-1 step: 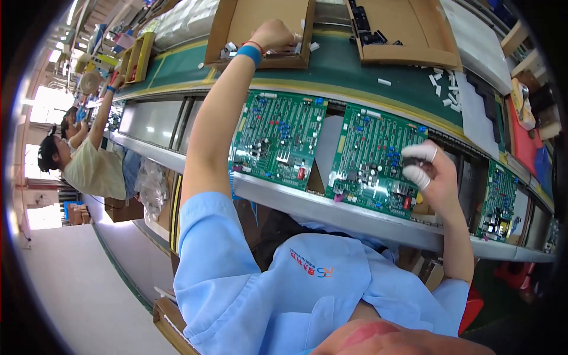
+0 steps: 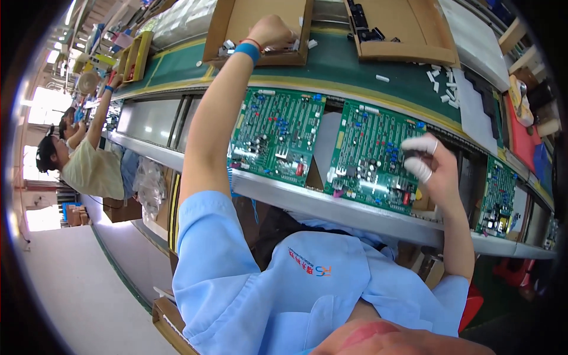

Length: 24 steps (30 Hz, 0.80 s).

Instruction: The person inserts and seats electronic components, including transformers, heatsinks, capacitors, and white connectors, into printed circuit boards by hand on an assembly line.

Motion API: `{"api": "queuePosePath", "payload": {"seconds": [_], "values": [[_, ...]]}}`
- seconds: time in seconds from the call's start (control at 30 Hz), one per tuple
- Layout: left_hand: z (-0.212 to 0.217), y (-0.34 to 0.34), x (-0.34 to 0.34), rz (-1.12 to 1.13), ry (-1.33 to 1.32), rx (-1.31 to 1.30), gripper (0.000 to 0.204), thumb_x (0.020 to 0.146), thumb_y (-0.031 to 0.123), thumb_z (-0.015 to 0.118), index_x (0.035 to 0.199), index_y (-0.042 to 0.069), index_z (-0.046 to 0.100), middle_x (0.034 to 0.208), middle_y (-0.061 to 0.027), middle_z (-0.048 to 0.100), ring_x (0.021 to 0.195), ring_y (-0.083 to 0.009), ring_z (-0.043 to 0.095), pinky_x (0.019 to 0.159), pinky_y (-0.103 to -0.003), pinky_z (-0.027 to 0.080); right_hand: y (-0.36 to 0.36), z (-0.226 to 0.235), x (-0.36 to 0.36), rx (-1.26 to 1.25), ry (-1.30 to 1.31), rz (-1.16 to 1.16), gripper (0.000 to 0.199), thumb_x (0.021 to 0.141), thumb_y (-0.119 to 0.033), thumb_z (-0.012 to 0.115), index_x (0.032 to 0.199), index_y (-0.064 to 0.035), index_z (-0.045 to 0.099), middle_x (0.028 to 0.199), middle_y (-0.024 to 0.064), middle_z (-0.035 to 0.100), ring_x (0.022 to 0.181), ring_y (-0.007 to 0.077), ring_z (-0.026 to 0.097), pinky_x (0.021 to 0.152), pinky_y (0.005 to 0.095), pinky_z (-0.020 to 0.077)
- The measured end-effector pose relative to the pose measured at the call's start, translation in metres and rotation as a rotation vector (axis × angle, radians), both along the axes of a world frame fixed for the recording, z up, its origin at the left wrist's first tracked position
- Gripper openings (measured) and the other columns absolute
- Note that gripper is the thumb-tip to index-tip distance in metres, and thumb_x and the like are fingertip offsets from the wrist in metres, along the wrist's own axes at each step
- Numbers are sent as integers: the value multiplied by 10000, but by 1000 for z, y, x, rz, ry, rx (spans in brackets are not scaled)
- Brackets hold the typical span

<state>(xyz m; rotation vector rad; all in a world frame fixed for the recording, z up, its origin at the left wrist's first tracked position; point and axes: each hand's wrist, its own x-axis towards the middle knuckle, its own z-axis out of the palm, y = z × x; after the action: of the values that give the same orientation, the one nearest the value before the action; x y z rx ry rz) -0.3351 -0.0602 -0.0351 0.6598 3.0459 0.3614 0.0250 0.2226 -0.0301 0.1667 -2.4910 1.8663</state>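
My left hand [image 2: 271, 32], with a blue wrist strap, reaches into a cardboard box [image 2: 260, 59] beyond the boards. Its fingers are curled among small pale and shiny parts; what their tips hold is hidden. Over the right side of a green circuit board [image 2: 364, 148], my right hand [image 2: 436, 168] is closed in a pinch. White finger cots cover its thumb and a finger, with a small black component [image 2: 411, 154] between them, partly hidden. Another populated circuit board [image 2: 278, 133] lies to the left on the same rail.
A second cardboard box [image 2: 408, 50] at the back holds black parts [image 2: 370, 34]. Loose white pieces [image 2: 449, 89] lie on the green bench top [image 2: 331, 50]. A third board [image 2: 498, 195] sits farther right. At the far left a co-worker [image 2: 94, 165] reaches toward a yellow bin [image 2: 137, 56].
My right finger and thumb have shifted slightly around the black component, which shows less now. My left hand stays in the box. The whole view has moved very little.
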Motion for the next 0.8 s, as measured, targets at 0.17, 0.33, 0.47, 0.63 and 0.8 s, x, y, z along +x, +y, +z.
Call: {"api": "queuePosePath", "payload": {"seconds": [0.17, 0.33, 0.47, 0.63, 0.8], "values": [[54, -26, 56, 56, -174, 620, 431, 744, 116, 651, 1143, -34, 589, 908, -147, 658, 714, -199, 641, 631, -304, 513, -11, 14, -7, -254, -162, 15, 285, 829, -77, 641, 1113, -52, 634, 928, 13, 592, 765, 69, 520, 618, 197, 423], [45, -91, 89, -316, -473, 1023, 302, 856, 53, 563, 1149, -19, 558, 843, -43, 589, 693, -121, 573, 635, -238, 468, -59, 35, -27, -276, -238, 166, 311, 842, -140, 621, 1135, -37, 632, 889, 14, 598, 739, 71, 521, 599, 191, 412], [54, -121, 125, -129, -283, 802, 134, 873, 70, 555, 952, -22, 611, 768, 0, 562, 712, -93, 533, 677, -223, 428, -95, 33, -61, -196, -266, 278, 329, 807, -182, 670, 1106, -46, 655, 836, -4, 614, 703, 48, 515, 578, 185, 391], [20, -178, 110, -769, -566, 1361, 123, 880, 95, 564, 824, -9, 600, 760, 16, 564, 720, -81, 507, 691, -223, 407, -152, 26, -98, -20, -280, 324, 295, 792, -164, 685, 1061, -47, 667, 881, 11, 644, 709, 53, 523, 594, 202, 407], [24, -208, 131, 84, -160, 809, 142, 842, 121, 639, 808, -15, 622, 775, 7, 594, 750, -77, 534, 699, -220, 425, -213, 7, -125, 242, 7, 396, 244, 774, -132, 678, 998, -36, 661, 845, 33, 633, 712, 111, 559, 629, 262, 444]]}}
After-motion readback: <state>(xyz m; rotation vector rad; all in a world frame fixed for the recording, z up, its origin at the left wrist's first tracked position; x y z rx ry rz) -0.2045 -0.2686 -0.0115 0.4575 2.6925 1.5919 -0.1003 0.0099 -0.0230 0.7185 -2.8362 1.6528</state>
